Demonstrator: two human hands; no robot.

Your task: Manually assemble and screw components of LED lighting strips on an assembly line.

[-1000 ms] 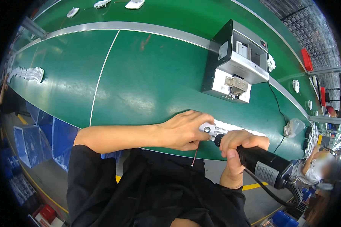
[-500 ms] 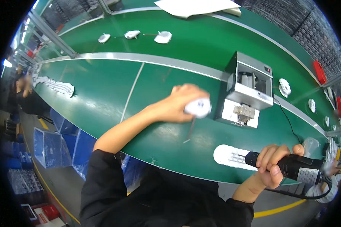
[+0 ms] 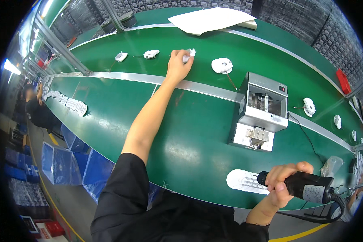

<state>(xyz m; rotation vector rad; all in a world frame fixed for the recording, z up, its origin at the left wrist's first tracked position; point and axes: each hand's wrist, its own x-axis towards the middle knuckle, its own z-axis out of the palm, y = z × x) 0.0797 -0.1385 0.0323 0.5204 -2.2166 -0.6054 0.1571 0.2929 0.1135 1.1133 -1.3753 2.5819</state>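
Note:
My left hand (image 3: 179, 64) reaches far out over the green belt, its fingers closed round a small white plastic housing (image 3: 191, 53) that they partly hide. To its right a white round housing (image 3: 222, 65) with a thin reddish wire lies on the belt. At the near right my right hand (image 3: 283, 181) grips a black electric screwdriver (image 3: 310, 188), held roughly level with its tip pointing left. Below that tip, a row of overlapping white round parts (image 3: 241, 180) lies on the green table.
A grey metal machine (image 3: 266, 97) stands right of centre, its black cable trailing right. More white housings (image 3: 309, 107) lie along the belt. At the far left sits a co-worker (image 3: 38, 105) by stacked white parts (image 3: 74, 105). Blue bins (image 3: 60, 161) stand beyond the table's left edge.
My left hand has moved from above the table to the far belt. The housing it held now appears to lie on the belt, and the hand grasps another. The right hand keeps the screwdriver.

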